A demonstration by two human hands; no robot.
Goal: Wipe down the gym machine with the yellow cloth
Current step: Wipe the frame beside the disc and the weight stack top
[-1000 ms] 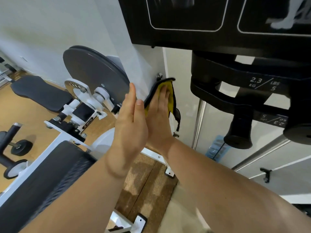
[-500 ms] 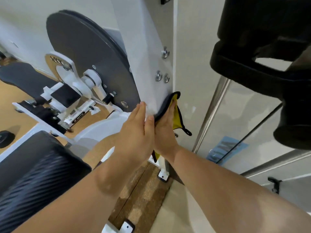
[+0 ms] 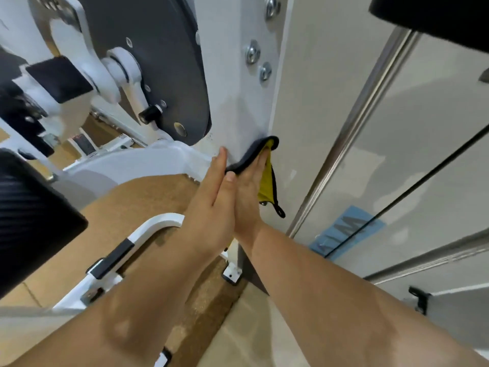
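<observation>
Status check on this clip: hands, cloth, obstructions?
Left hand flat against post; right hand flat on cloth. Cloth wraps post corner. Bolts above, clear of it.

2x hands, centre frame: left hand [image 3: 211, 205], right hand [image 3: 250, 186]. 1x yellow cloth [image 3: 266, 178], centre. 3x bolts [image 3: 252, 53] on 1x white column [image 3: 238, 102], upper centre. 1x grey disc [image 3: 164, 62], upper left. 1x black knob [image 3: 149, 113] at disc's lower edge. 2x chrome rods [image 3: 354, 123], right half. 1x black cable [image 3: 412, 185], right. 1x blue sticker [image 3: 349, 229], lower right. 1x black pad [image 3: 31, 215], left edge.
</observation>
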